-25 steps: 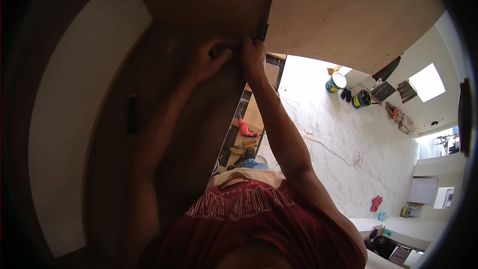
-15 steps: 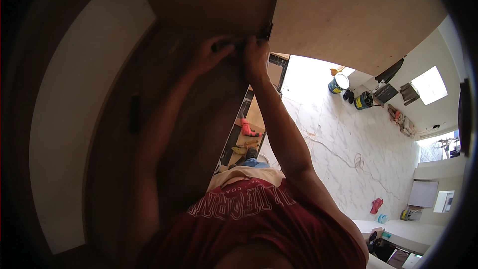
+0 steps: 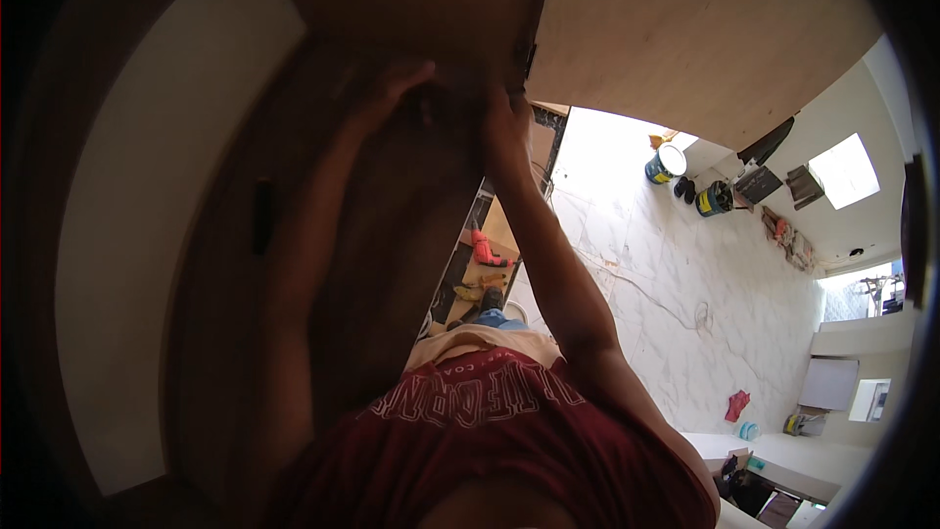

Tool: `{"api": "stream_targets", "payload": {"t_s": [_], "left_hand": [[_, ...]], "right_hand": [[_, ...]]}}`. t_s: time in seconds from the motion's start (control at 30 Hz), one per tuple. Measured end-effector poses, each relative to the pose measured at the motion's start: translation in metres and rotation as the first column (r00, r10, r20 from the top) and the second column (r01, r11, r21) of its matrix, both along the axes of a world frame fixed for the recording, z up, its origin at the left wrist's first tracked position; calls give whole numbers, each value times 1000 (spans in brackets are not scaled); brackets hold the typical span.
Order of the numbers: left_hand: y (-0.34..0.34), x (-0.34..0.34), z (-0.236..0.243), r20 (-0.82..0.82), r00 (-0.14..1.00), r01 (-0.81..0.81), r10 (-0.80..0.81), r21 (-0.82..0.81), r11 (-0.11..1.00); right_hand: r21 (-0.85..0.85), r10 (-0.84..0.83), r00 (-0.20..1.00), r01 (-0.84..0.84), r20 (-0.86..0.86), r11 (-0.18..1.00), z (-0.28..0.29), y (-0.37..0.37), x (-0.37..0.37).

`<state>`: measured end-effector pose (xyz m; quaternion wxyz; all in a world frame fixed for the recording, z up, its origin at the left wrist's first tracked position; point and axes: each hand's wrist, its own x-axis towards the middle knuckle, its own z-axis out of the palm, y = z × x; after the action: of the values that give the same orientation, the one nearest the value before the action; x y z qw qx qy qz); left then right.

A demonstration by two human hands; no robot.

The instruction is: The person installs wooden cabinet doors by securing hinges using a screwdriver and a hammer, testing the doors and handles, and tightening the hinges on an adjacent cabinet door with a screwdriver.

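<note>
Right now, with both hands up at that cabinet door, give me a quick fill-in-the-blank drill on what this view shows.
1. Both the left hand and the right hand are raised against a dark ____ panel.
2. The person's shirt is ____ in colour.
3. On the white tiled floor, beside the blue bucket, stands a second, darker ____.
4. The orange power drill lies ____ the hands, on a low wooden surface.

Missing words: wooden; red; bucket; below

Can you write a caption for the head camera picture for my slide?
Both hands, left hand and right hand, reach up to a dark wooden door, high above a white tiled floor.
</note>
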<state>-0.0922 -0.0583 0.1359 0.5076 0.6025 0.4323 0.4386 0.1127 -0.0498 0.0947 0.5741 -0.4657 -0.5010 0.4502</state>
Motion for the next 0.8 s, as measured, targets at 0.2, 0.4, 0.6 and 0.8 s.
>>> {"api": "stream_targets", "payload": {"t_s": [0.2, 0.4, 0.6, 0.8], "left_hand": [[14, 80, -28, -326, 806, -368, 494, 378, 850], [38, 117, -39, -323, 596, -333, 735, 734, 592], [42, 124, -46, -250, 671, -271, 698, 793, 545], [47, 122, -49, -238, 671, -272, 702, 802, 532]], "right_hand": [[-71, 243, 886, -293, -395, 953, -5, -69, 79], [-134, 136, 934, -189, -331, 973, -49, -83, 138], [-276, -65, 952, -20, -298, 961, -72, -103, 194], [-275, -123, 945, 38, -302, 961, -78, -104, 198]]}}
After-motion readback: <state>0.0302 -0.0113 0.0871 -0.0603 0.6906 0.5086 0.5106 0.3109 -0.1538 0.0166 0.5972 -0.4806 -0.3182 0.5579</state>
